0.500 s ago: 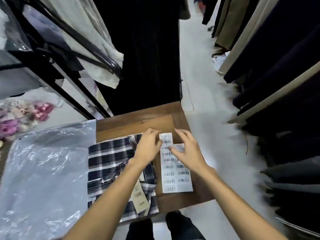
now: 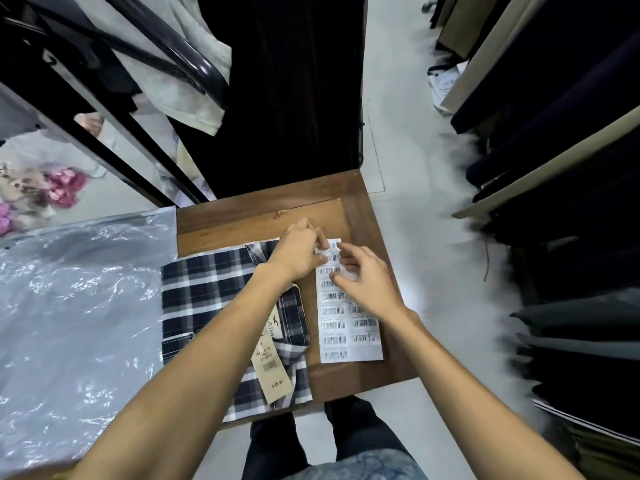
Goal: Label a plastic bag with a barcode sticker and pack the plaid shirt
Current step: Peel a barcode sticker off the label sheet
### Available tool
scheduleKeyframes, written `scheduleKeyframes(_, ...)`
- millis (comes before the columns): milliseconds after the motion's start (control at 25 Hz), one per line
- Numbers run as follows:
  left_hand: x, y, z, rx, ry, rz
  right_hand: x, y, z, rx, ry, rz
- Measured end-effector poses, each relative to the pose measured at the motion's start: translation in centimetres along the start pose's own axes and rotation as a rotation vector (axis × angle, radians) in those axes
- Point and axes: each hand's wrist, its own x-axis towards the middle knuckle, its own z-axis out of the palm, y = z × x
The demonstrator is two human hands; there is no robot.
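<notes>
White label stock is pinched at its top corner by the left hand (image 2: 300, 252), whose fingertips (image 2: 323, 244) close on one barcode sticker (image 2: 321, 250) at the far end of the sticker sheet (image 2: 349, 327). Just beside it the right hand (image 2: 367, 282) rests curled on the sheet, pressing rather than grasping. That sheet runs lengthwise toward the person along the right of the wooden table (image 2: 360, 209). Left of it, touching the forearm, lies the folded plaid shirt (image 2: 207, 289) with its price tag (image 2: 273, 372). Farther left spreads the plastic bag (image 2: 76, 306), so the peeled label likely travels leftward across the shirt; the left hand is nearer
</notes>
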Motion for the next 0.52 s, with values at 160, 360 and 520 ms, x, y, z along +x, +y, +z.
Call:
scheduleKeyframes(160,0.3,0.0,-0.1,0.036,-0.011,-0.020,0.2,0.4,0.2,-0.016,0.007,-0.004)
scheduleKeyframes(360,-0.4,0.3,-1.0,-0.060,-0.005,-0.045,0.2,0.4,0.0,-0.016,0.015,-0.011)
scheduleKeyframes(520,-1.9,0.1,-1.2,-0.373,0.007,-0.081,0.0,0.4,0.2,-0.052,0.021,-0.046)
